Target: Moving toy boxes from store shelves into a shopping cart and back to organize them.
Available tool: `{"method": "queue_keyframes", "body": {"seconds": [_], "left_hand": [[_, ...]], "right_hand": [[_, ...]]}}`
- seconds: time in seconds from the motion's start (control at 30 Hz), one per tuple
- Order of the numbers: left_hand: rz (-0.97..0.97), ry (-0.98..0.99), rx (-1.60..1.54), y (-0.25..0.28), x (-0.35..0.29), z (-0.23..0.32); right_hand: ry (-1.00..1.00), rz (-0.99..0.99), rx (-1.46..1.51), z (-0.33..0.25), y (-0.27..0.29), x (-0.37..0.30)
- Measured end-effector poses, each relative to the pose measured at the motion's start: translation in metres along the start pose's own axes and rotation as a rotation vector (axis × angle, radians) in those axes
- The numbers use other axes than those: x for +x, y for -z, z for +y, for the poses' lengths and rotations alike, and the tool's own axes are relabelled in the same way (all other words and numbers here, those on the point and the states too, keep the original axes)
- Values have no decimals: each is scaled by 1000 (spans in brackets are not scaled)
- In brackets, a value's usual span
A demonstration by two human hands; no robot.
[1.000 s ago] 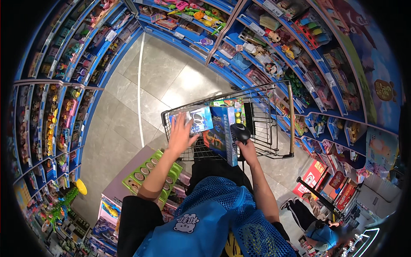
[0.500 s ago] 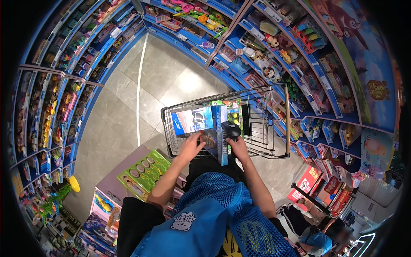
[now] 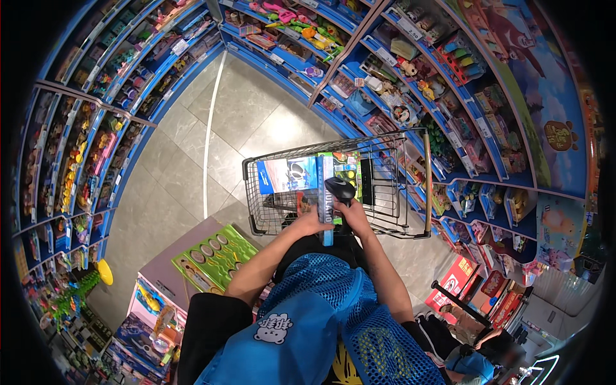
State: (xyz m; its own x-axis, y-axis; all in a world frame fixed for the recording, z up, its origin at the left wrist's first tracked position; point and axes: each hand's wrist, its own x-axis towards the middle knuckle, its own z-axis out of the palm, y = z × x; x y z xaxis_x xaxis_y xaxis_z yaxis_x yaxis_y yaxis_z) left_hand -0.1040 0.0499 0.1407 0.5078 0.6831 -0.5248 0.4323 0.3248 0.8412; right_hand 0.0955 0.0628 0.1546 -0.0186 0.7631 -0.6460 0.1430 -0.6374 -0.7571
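My right hand [image 3: 354,217] is closed around the grip of a black handheld barcode scanner [image 3: 340,188], its head beside a blue box. The blue box [image 3: 325,168] stands on edge with its narrow lettered side up. At its near end, my left hand [image 3: 310,222] grips it from the left, thumb along the narrow side. Both hands are over the near side of a wire shopping cart [image 3: 428,183]. Inside the cart lie a blue-and-white box [image 3: 274,177] and a green toy package [image 3: 348,167], partly hidden by the blue box and scanner.
Shelves of toys [image 3: 77,151] curve along the left, and more toy shelves [image 3: 410,83] line the back and right. Near my left arm stands a display table [image 3: 192,240] with a green toy tray [image 3: 208,256]. Another person [image 3: 471,362] is at the lower right.
My left hand has moved right and closed on the near end of the blue box. The box has shifted slightly left and turned more edge-on; the scanner's head has tipped left over it.
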Motion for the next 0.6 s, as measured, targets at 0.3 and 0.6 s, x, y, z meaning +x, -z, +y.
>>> {"method": "queue_keyframes", "body": {"seconds": [0.3, 0.6], "left_hand": [[227, 198, 271, -36, 32, -26], [180, 248, 70, -22, 28, -3]], "right_hand": [[48, -14, -136, -12, -12, -3], [100, 31, -193, -11, -14, -3]]}}
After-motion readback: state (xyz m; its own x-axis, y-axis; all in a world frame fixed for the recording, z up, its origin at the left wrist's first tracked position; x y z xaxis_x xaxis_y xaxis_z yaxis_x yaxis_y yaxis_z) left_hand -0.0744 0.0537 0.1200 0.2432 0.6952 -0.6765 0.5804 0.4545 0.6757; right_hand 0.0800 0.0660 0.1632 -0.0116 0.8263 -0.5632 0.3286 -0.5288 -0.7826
